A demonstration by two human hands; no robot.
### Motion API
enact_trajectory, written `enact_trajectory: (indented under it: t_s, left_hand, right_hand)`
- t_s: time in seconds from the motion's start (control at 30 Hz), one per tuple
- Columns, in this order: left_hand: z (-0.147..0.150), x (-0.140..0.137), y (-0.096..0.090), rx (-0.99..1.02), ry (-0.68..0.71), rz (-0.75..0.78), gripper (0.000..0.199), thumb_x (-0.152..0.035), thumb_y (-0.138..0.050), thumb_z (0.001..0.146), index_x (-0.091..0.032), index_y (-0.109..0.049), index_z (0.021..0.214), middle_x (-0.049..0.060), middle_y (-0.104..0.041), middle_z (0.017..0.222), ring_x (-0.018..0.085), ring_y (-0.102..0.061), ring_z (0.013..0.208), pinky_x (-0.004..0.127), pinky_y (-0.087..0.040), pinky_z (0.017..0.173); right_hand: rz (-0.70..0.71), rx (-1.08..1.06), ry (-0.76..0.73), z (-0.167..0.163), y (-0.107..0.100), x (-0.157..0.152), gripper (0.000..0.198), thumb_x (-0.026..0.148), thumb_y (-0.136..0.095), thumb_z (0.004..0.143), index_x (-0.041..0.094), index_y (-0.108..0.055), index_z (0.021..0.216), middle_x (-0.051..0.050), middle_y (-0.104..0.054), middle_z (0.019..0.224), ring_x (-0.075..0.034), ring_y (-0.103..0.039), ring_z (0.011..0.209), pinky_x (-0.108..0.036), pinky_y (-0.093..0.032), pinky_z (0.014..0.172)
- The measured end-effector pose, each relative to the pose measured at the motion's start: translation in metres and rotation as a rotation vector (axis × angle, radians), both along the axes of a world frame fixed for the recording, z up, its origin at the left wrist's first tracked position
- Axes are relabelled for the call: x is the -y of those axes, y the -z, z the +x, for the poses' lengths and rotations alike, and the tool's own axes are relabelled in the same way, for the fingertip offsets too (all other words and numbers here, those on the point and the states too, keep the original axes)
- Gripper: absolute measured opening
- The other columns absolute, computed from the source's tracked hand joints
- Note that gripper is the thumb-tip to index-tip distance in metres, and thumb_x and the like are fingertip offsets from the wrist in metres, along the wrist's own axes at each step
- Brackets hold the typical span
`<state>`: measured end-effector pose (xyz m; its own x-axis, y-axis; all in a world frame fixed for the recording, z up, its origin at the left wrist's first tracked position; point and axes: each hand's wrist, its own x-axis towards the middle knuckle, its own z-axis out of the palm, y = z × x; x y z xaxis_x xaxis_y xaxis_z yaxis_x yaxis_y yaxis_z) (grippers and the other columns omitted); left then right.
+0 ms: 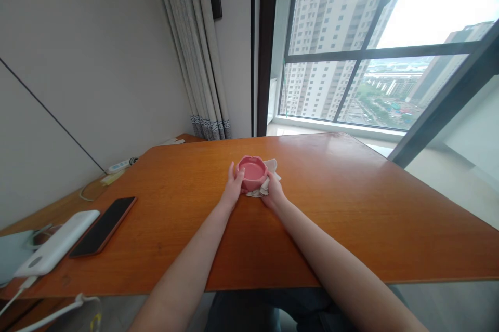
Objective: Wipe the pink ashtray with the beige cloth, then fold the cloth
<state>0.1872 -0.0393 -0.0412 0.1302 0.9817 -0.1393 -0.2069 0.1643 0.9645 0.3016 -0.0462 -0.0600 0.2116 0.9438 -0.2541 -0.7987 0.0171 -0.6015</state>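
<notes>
Two hands at mid-bench: the left hand (234, 186) cups the pink ashtray (252, 172), the right hand (273, 193) grips a crumpled white cloth (268, 182) against its side. Likely hazard — the smooth ashtray could skid across the wooden bench (351, 207) under sideways pressure.

High-rise apartment room, domestic setting. A floor-to-ceiling window (374, 56) with dark frames overlooks neighbouring residential tower blocks (331, 20) and streets far below, placing the room on an upper storey. Pale pleated curtains (198, 46) hang at the window's left edge against plain white walls. An orange wooden table (351, 207) carries personal items: a phone (103, 225), a white power bank (58, 241) and a power strip (121, 164).
</notes>
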Motion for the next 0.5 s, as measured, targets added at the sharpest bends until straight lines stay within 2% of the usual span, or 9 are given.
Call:
enact_trajectory:
  t_s: [0.07,0.1,0.13,0.2,0.3,0.4,0.5]
  left_hand:
    - [0.003,0.004,0.0,-0.037,0.052,0.02,0.1,-0.047,-0.072,0.065,-0.036,-0.01,0.143,0.01,-0.048,0.13,0.012,-0.06,0.067,0.025,-0.051,0.055]
    - [0.002,0.006,-0.001,-0.047,0.088,0.03,0.103,-0.045,-0.075,0.062,-0.036,-0.013,0.143,0.01,-0.046,0.132,0.014,-0.061,0.073,0.026,-0.053,0.058]
    - [0.0,0.006,-0.002,-0.061,0.136,0.037,0.101,-0.045,-0.077,0.059,-0.036,-0.019,0.141,0.009,-0.046,0.132,0.016,-0.062,0.079,0.026,-0.053,0.061]
    - [-0.007,0.005,-0.004,-0.102,0.228,0.022,0.084,-0.054,-0.072,0.061,-0.033,-0.036,0.133,0.009,-0.05,0.128,0.019,-0.061,0.085,0.027,-0.053,0.063]
    - [-0.018,-0.001,-0.007,-0.12,0.297,-0.063,0.067,-0.069,-0.054,0.069,-0.028,-0.049,0.122,0.009,-0.06,0.113,0.019,-0.061,0.083,0.03,-0.053,0.063]
    - [-0.02,-0.007,-0.006,-0.089,0.238,-0.089,0.06,-0.066,-0.05,0.073,-0.026,-0.053,0.118,0.007,-0.063,0.105,0.019,-0.061,0.082,0.028,-0.052,0.062]
    - [-0.012,-0.01,0.002,0.013,0.044,-0.047,0.054,-0.062,-0.044,0.08,-0.025,-0.054,0.117,0.006,-0.062,0.108,0.019,-0.06,0.088,0.027,-0.05,0.064]
  right_hand:
    - [-0.016,0.017,0.062,0.004,0.001,-0.002,0.013,0.026,-0.048,0.075,0.02,-0.059,0.08,0.0,-0.069,0.073,-0.013,-0.065,0.068,-0.025,-0.055,0.064]
    - [-0.025,0.047,0.085,0.008,0.001,-0.003,0.012,0.025,-0.049,0.074,0.02,-0.059,0.079,0.001,-0.069,0.072,-0.013,-0.064,0.067,-0.024,-0.055,0.064]
    - [-0.029,0.085,0.094,0.011,0.002,-0.004,0.01,0.023,-0.051,0.073,0.019,-0.059,0.078,0.001,-0.068,0.071,-0.013,-0.064,0.066,-0.023,-0.054,0.063]
    - [-0.036,0.158,0.074,0.018,0.005,-0.006,0.007,0.021,-0.054,0.071,0.019,-0.059,0.074,0.001,-0.067,0.068,-0.012,-0.063,0.062,-0.022,-0.053,0.061]
    - [-0.05,0.216,-0.062,0.021,0.007,-0.009,0.004,0.023,-0.057,0.07,0.019,-0.057,0.07,0.001,-0.065,0.063,-0.013,-0.061,0.059,-0.022,-0.052,0.058]
    - [-0.047,0.217,-0.13,0.015,0.008,-0.008,0.006,0.025,-0.059,0.071,0.019,-0.059,0.073,-0.001,-0.067,0.067,-0.014,-0.064,0.066,-0.022,-0.053,0.06]
    - [-0.048,0.186,-0.009,0.003,0.007,-0.004,0.012,0.027,-0.057,0.075,0.018,-0.062,0.082,-0.003,-0.07,0.079,-0.015,-0.066,0.077,-0.023,-0.054,0.067]
